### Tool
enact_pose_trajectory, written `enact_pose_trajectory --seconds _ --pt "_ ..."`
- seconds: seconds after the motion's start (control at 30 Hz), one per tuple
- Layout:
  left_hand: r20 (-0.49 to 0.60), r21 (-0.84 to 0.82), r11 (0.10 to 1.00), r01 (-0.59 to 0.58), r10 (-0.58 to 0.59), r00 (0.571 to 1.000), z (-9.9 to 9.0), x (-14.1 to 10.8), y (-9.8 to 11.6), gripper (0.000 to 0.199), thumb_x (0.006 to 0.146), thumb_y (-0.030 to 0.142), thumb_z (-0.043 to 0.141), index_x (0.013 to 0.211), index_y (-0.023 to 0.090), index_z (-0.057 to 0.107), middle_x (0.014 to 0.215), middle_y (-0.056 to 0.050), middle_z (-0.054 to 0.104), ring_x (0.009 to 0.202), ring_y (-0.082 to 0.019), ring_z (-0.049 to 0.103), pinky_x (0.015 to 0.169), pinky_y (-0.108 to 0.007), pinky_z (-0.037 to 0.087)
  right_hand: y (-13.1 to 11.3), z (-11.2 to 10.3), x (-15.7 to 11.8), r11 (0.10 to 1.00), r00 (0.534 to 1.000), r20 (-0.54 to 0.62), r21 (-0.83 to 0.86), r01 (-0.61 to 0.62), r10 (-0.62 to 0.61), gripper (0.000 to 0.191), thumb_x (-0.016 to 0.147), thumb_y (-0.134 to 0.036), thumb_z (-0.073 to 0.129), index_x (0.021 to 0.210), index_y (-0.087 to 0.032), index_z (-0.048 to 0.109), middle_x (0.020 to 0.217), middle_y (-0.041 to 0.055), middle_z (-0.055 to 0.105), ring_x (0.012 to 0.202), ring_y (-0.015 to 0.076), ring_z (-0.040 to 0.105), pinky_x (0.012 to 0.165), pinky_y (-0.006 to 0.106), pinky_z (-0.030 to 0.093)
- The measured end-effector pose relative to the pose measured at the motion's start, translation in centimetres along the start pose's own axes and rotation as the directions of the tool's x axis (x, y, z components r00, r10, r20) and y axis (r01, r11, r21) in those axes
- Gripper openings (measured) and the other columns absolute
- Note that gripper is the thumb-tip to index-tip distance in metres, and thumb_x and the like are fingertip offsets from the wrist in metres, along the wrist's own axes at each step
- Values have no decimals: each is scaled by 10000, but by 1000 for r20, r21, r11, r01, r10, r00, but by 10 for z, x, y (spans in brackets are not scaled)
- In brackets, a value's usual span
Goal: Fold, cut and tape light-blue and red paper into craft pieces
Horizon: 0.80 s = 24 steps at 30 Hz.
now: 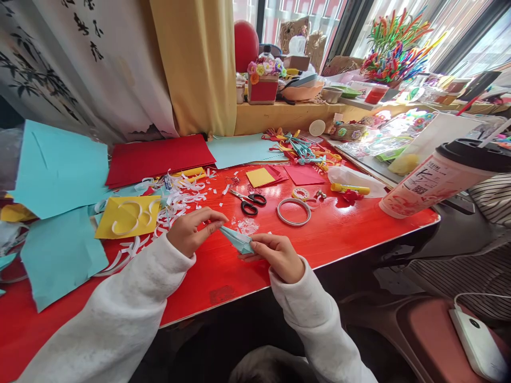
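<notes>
Between my two hands is a small piece of folded light-blue paper [236, 239], held just above the red table. My left hand [195, 230] pinches its narrow left tip between thumb and fingers. At the wider right end, my right hand [277, 255] grips the folds with the thumb on top. Black-handled scissors [248, 202] lie open on the table beyond the paper. A silver-grey ring [294, 211] rests to their right, beside a small roll of tape [300, 193]. Clear scraps [247, 226] lie just behind the folded paper.
White paper strips [181, 199] and a yellow sheet [128, 217] lie left, near large light-blue sheets [59, 170]. Red sheets [159, 159] are at the back. A tall cup [433, 178] leans at the right, near a yellow glue stick [350, 189]. The red table's [239, 292] front edge is close.
</notes>
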<state>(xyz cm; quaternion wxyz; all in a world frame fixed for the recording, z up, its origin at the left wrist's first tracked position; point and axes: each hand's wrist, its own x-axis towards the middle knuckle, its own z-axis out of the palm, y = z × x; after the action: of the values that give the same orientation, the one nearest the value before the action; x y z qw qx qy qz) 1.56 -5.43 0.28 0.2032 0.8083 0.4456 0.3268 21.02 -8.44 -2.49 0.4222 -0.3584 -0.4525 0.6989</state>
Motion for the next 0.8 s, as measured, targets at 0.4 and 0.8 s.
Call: enact_pose_trajectory --seconds 0.4,0.8 --pt "39 -214 948 235 -232 972 -1 1 6 208 718 363 497 824 204 578 831 -19 615 814 -152 545 739 -262 419 -1 1 1 1000 999 -28 18 -21 21 279 619 -327 607 771 -94 591 657 60 639 613 183 630 631 328 516" --pt "-231 425 884 -195 314 921 16 -4 23 84 701 257 543 764 224 588 748 0 610 793 -174 503 752 -349 344 2 1 4 1000 998 -70 21 -1 2 277 634 -364 587 723 -103 568 640 53 631 618 181 629 619 311 520"
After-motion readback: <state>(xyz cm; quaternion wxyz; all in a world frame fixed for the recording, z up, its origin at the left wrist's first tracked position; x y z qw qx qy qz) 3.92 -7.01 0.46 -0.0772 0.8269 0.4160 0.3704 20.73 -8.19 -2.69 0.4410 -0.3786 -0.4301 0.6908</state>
